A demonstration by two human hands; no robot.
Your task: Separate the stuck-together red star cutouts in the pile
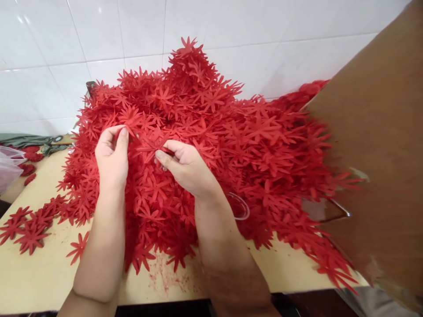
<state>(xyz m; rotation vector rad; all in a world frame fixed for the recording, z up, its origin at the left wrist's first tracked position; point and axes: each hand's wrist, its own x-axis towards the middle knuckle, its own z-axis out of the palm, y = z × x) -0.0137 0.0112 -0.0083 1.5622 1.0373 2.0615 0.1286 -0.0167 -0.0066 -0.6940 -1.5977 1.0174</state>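
Over red pile [264, 145]: L hand [111, 160], fingers narrow, pinched red flower [131, 116]; R hand [190, 169] pinched 2nd flower [150, 144], which lay L of R fingers, approx. crosswise, R nearer.

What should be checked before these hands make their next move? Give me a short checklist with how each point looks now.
1. Left hand has a red petal piece at its fingertips: ok
2. Right hand grips a red petal piece: ok
3. Both hands in view: ok
4. Loose pieces kept off the bare tabletop: not ok, some lie at the left
5. Clear ring free of the red pile: not ok, partly buried
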